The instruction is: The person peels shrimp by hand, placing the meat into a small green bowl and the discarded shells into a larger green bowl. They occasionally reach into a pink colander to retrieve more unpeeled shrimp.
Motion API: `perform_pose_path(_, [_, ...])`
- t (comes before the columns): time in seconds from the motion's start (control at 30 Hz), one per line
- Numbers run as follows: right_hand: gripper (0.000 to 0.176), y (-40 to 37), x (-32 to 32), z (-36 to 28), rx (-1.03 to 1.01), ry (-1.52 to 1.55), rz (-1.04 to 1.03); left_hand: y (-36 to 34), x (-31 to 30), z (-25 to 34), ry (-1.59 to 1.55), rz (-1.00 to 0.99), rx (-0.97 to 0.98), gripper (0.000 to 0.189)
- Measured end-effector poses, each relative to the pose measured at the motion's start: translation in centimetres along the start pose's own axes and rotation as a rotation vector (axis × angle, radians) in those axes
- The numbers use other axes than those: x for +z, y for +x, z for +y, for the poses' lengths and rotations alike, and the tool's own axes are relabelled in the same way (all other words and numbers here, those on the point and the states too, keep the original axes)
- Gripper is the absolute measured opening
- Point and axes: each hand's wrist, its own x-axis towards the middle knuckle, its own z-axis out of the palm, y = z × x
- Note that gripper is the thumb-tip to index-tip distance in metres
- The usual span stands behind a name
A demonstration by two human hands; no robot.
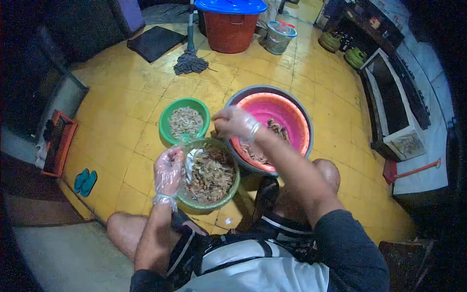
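Observation:
My left hand (169, 170), in a clear plastic glove, is at the left rim of a green basin (204, 206) that holds a heap of brownish scraps (211, 177). Its fingers are bent together; what they hold is too small to name. My right hand (232, 121), also gloved, is between a small green bowl (163, 124) and a pink basin (265, 104). Its fingers are closed, with their contents unclear. Pale peeled pieces (185, 121) lie in the small green bowl. The pink basin sits inside a grey tub (304, 102) and holds brownish-pink pieces (255, 155), partly hidden by my right forearm.
Beyond the basins are a mop (190, 63), a red bucket with a blue lid (231, 31) and a clear bucket (280, 39). Teal slippers (86, 182) and an orange crate (63, 146) are at the left. A white-framed cabinet (396, 107) stands at the right.

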Motion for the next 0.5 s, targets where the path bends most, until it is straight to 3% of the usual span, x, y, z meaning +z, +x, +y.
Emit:
perform_pose_path(0.07, [0.027, -0.1, -5.1, 4.3, 0.174, -0.113, 0.022, -0.6, 0.2, 1.0, 0.029, 0.003, 0.027, 0.023])
perform_pose_path(0.1, [0.018, -0.4, -7.5, 10.3, 0.421, 0.069, 0.086, -0.7, 0.3, 1.5, 0.024, 0.002, 0.019, 0.023])
perform_pose_path(0.17, [0.013, -0.7, -12.7, 14.0, 0.273, -1.385, -0.633, -0.8, 0.6, 2.0, 0.075, 0.006, 0.04, 0.025])
perform_pose_path(0.23, [0.011, -4.9, -12.0, 21.7, 0.874, -0.158, 0.357, -0.9, 0.9, 2.6, 0.042, -0.018, 0.003, 0.025])
perform_pose_path(0.33, [0.014, -6.9, -10.7, 24.3, 1.002, -0.396, 0.19, -0.2, 1.5, 1.9, 0.017, -0.035, 0.004, 0.025])
perform_pose_path(0.37, [0.014, -7.1, -9.8, 23.1, 0.999, -0.394, 0.187, 0.0, 1.6, 1.6, 0.021, -0.034, 0.031, 0.025])
perform_pose_path(0.43, [0.022, -7.1, -8.1, 19.6, 0.989, -0.705, 0.222, 0.2, 2.2, 1.8, 0.024, -0.037, 0.017, 0.025])
perform_pose_path(0.5, [0.028, -7.5, -7.0, 19.6, 1.007, -0.612, 0.287, 0.3, 2.8, 1.9, -0.016, -0.069, -0.01, 0.024])
